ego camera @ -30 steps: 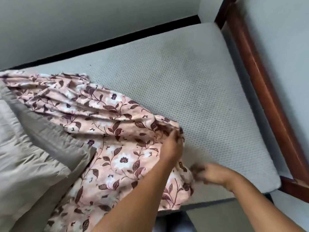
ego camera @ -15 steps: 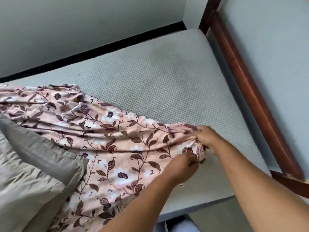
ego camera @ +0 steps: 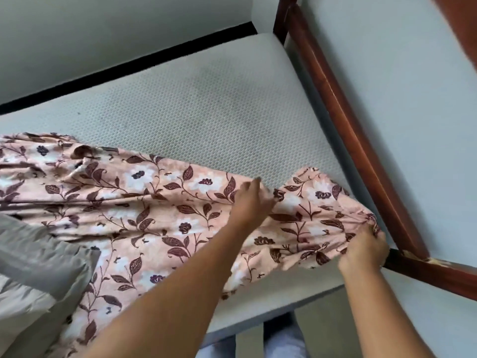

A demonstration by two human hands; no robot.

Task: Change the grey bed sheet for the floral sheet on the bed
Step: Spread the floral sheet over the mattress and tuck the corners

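Head view: the floral sheet (ego camera: 144, 213) lies crumpled across the near half of the bare mattress (ego camera: 219, 120), running from the left edge of the picture to the near right corner. The far half of the mattress is uncovered.

Right hand (ego camera: 364, 251): fingers curled round a bunched corner of the floral sheet, clamped on it, just beside the corner of the wooden frame (ego camera: 348, 125).

Left hand (ego camera: 249, 202): rests on top of the floral sheet near its far edge, fingers pointing away from the person. The cloth gathers into folds at the hand. The hand is blurred, so whether it pinches the cloth or lies flat cannot be told.

The grey sheet (ego camera: 33, 267) sits heaped at lower left, overlapping the floral sheet. The person's legs (ego camera: 281, 339) show below the near mattress edge.
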